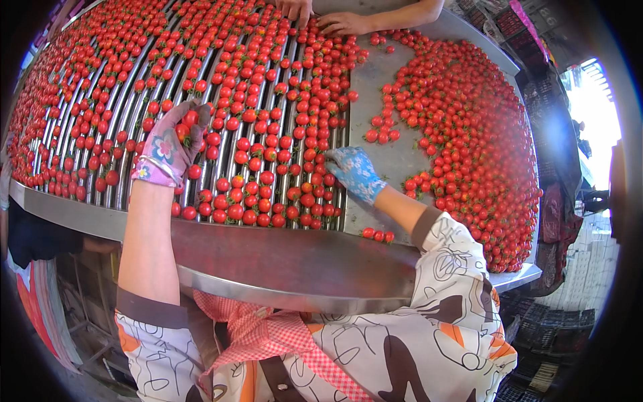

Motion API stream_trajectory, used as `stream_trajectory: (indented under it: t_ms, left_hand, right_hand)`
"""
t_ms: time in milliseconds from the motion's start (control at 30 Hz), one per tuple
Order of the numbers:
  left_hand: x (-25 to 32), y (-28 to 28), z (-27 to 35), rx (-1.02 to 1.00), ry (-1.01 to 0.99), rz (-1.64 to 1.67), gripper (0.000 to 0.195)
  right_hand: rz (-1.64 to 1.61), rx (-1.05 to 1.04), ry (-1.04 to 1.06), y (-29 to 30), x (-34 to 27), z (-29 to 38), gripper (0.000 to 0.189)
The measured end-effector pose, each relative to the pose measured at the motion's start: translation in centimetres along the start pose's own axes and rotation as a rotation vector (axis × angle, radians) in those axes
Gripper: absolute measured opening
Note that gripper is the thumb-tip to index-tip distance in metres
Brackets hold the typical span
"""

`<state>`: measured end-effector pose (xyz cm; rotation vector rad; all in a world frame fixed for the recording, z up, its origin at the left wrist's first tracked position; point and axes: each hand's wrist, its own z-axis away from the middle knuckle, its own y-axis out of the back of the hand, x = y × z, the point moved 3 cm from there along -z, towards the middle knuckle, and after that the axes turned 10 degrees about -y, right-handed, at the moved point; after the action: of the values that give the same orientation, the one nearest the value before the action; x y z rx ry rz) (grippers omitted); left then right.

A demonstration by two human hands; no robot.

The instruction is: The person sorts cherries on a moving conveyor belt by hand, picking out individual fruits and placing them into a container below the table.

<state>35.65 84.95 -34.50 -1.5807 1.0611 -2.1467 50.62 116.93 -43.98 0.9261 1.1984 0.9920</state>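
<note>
Rows of red cherry tomatoes (249,217) with green stems lie on a metal roller conveyor (116,109). My left hand (168,143), in a pink and grey flowered glove, is raised over the rollers with a couple of tomatoes (184,131) between its thumb and fingers. At the conveyor's right end, my right hand (355,171) wears a blue flowered glove. Its curled fingertips rest at the edge of the tomatoes there; whether anything is inside them cannot be seen.
A large heap of tomatoes (467,130) covers much of the metal tray (374,83) on the right. Across the conveyor, another person's bare hands (344,23) touch tomatoes. A metal ledge (281,261) runs before me. Dark plastic crates (550,326) stand at lower right.
</note>
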Motion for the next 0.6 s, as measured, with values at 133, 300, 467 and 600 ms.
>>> stream_trajectory:
  t_ms: [133, 300, 467, 600]
  left_hand:
    - [-0.7, -0.8, 0.1, 0.052, 0.033, 0.046, 0.022]
    - [-1.4, -0.7, -0.3, 0.118, 0.096, 0.148, 0.019]
    - [-1.7, -1.4, 0.2, 0.143, 0.044, 0.019, 0.018]
    - [-2.4, -2.1, -0.1, 0.137, 0.053, -0.040, 0.022]
  right_hand:
    - [-0.137, 0.119, -0.150, -1.8, -1.1, -1.8, 0.031]
    - [-0.123, -0.197, -0.067, -1.7, -1.3, -2.2, 0.037]
    - [-0.312, 0.197, -0.019, 0.9, 0.0, -5.0, 0.030]
    - [-0.094, 0.282, 0.060, -0.1, 2.2, -9.4, 0.041]
